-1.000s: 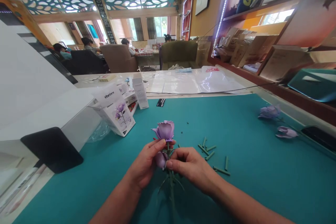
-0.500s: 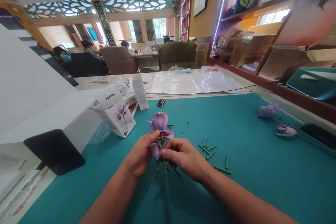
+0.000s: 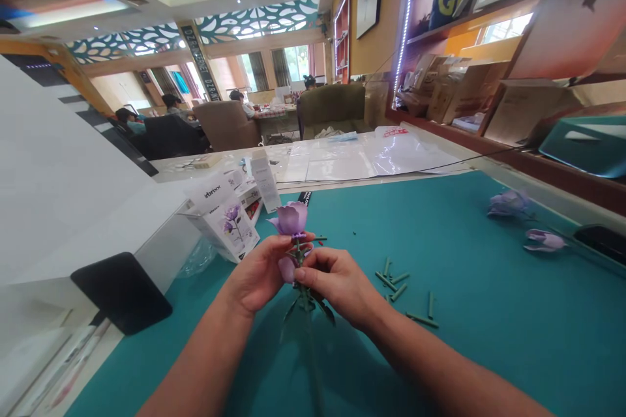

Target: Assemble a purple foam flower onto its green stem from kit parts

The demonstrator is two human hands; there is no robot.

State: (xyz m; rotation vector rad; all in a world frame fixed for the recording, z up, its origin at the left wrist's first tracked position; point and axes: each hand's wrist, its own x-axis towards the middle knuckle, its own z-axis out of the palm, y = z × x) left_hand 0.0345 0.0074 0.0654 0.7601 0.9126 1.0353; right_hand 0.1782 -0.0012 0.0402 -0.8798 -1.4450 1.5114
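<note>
Left hand [image 3: 259, 273], right hand [image 3: 337, 287]: both closed, pinching the stem [image 3: 307, 319] of an artificial rose [image 3: 291, 219]. Risk: excess finger pressure could bend the thin stem.

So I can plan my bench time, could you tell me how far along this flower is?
Done: a purple rose bloom tops a green stem, with leaves and a purple bud on it. In hand: the left hand and right hand hold the stem below the bloom. Seemingly left: loose green stem pieces, another purple bloom and another bud on the teal mat.
</note>
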